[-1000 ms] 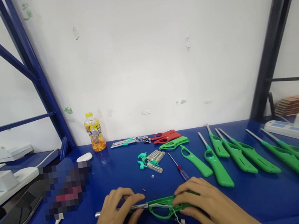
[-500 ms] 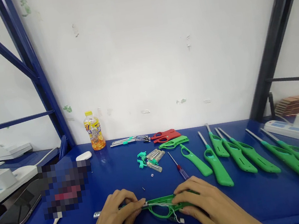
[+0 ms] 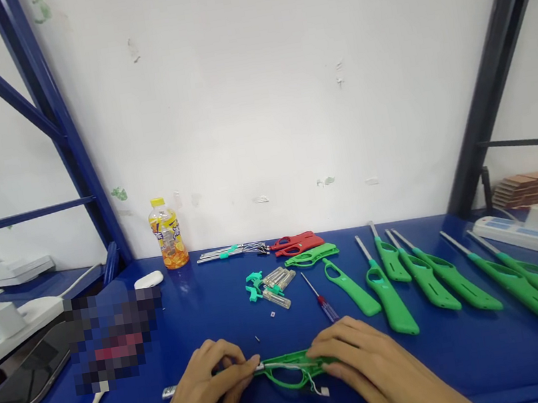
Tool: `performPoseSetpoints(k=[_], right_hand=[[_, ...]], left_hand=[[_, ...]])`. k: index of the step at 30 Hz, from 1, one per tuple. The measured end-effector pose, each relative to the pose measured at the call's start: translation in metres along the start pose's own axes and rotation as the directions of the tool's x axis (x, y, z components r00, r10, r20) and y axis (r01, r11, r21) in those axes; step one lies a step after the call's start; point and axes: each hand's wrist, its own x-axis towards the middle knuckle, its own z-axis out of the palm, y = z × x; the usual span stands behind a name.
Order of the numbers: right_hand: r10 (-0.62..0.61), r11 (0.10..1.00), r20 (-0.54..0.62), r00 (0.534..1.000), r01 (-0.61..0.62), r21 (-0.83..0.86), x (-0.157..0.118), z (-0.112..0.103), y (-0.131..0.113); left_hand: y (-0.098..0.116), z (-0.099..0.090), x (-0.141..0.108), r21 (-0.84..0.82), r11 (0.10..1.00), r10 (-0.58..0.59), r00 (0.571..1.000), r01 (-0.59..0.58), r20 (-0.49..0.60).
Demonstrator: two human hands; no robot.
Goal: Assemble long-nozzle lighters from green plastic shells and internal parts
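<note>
A green lighter shell half [image 3: 288,382] lies open side up near the table's front edge, with a thin wire inside and a small white piece [image 3: 324,392] dangling below it. My left hand [image 3: 220,384] pinches a metal tube [image 3: 169,391] where it meets the shell's front end; the tube's far tip sticks out to the left. My right hand [image 3: 358,363] grips the shell's handle end, its fingers covering much of that end. Just beyond the right hand lies a screwdriver [image 3: 326,306], and an empty-looking green handle half [image 3: 356,291] rests beside it.
Several assembled green lighters [image 3: 391,301] spread to the right. Clear fuel tanks [image 3: 279,284] and teal triggers [image 3: 254,284] lie mid-table, with red shells [image 3: 295,243] and metal tubes [image 3: 229,252] behind. A drink bottle [image 3: 168,237], white case [image 3: 148,280] and phone [image 3: 26,372] are left.
The tube's left tip has shifted slightly left and down, and the dangling white piece has moved a little. Both hands keep nearly the same hold. The whole view has shifted slightly.
</note>
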Motion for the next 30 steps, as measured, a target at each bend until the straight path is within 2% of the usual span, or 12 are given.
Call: performPoseSetpoints(k=[3, 8, 14, 24, 30], right_hand=[[0.015, 0.998, -0.073, 0.997, -0.019, -0.063, -0.001, -0.002, -0.004], [0.028, 0.992, -0.018, 0.999, -0.03, -0.124, -0.002, 0.003, -0.007], [-0.106, 0.993, -0.059, 0.993, 0.102, -0.065, -0.001, 0.006, -0.001], [-0.051, 0.998, -0.092, 0.994, 0.054, 0.026, 0.0, 0.005, 0.001], [-0.048, 0.999, -0.11, 0.993, 0.046, -0.023, 0.003, 0.005, 0.0]], left_hand=[[0.001, -0.001, 0.0, 0.021, 1.0, 0.017, 1.0, -0.017, -0.008], [0.006, -0.004, 0.003, 0.026, 0.998, 0.05, 0.998, -0.049, -0.038], [0.011, -0.004, 0.008, 0.013, 0.998, 0.062, 0.995, -0.061, -0.082], [0.002, -0.002, 0.0, -0.007, 1.0, 0.027, 0.999, -0.027, 0.018], [0.003, 0.0, 0.003, -0.005, 0.999, 0.043, 0.999, -0.043, 0.002]])
